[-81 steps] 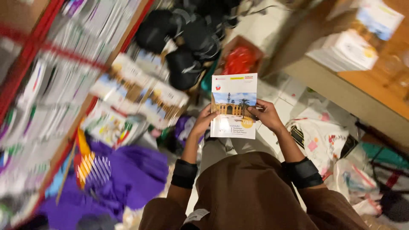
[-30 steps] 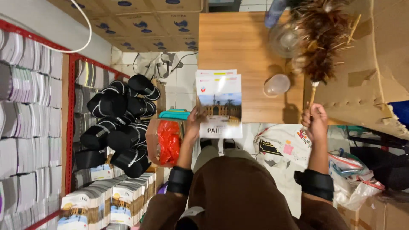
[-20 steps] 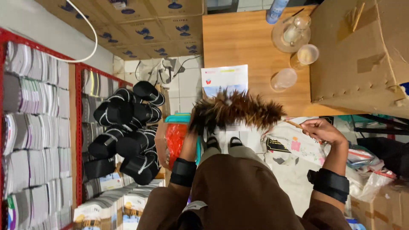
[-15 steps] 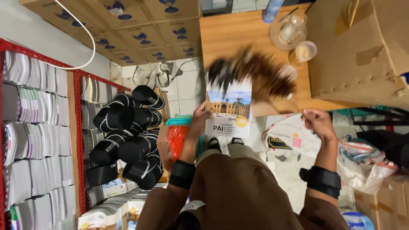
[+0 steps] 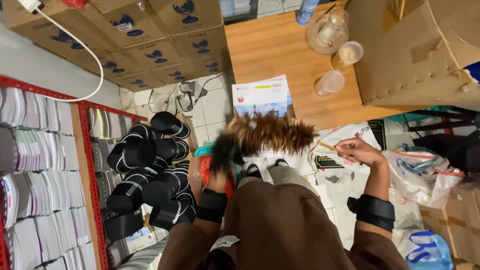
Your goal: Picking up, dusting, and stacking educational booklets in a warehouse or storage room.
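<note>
right hand (image 5: 359, 150) is closed around the thin wooden handle of a brown feather duster (image 5: 272, 136), whose bushy plume lies across the lower part of a thin paperback booklet with a white and blue cover (image 5: 261, 96). left hand (image 5: 231, 131) is almost wholly hidden behind the feathers; by the line of the forearm it seems to hold the booklet's lower edge, though i cannot tell how its fingers sit. both wrists wear black bands over brown sleeves. the booklet is held up in front of the body, above the floor and near the edge of the wooden bench (image 5: 270, 47).

on the bench stand a clear glass jug on a round tray (image 5: 327, 32), a plastic cup with a pale drink (image 5: 347, 54) and an empty clear cup (image 5: 328, 83), with a large cardboard box (image 5: 415, 50) just beside them. to the left, rolled black items with white trim (image 5: 150, 175) are heaped against red metal shelving packed with stacked booklets (image 5: 35, 165). plastic bags (image 5: 417, 170) lie on the tiled floor to the right.

as i judge it, the duster is blurred and sweeping quickly; a wide stroke toward the bench could catch the near empty cup and tip it, and a hard flick could knock the booklet out of a grip that holds it by one edge only.
</note>
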